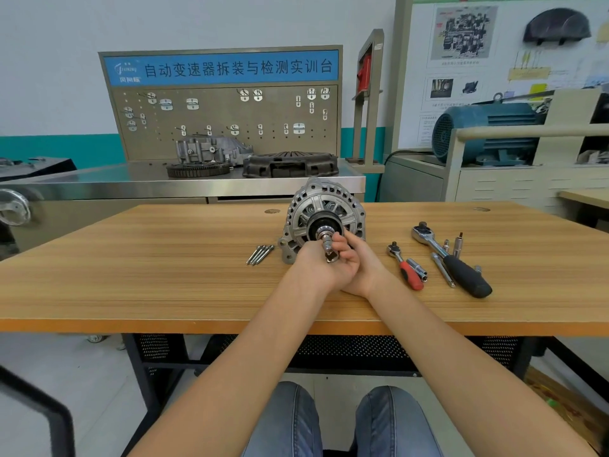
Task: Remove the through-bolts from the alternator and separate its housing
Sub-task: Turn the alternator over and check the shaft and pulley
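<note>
The silver alternator (324, 209) stands on edge on the wooden table (164, 258), its pulley end with a protruding shaft (326, 242) facing me. My left hand (309, 262) and my right hand (354, 258) meet at the shaft and grip it between their fingers; a small metal piece shows at its tip. Several long through-bolts (260, 254) lie loose on the table just left of the alternator.
Right of the alternator lie a red-handled ratchet (407, 267), a large black-handled ratchet (451, 258), an extension bar (443, 274) and small sockets (456, 244). Behind the table stands a steel bench (99, 183) with a clutch plate (290, 164). A blue motor (484, 133) sits at the right.
</note>
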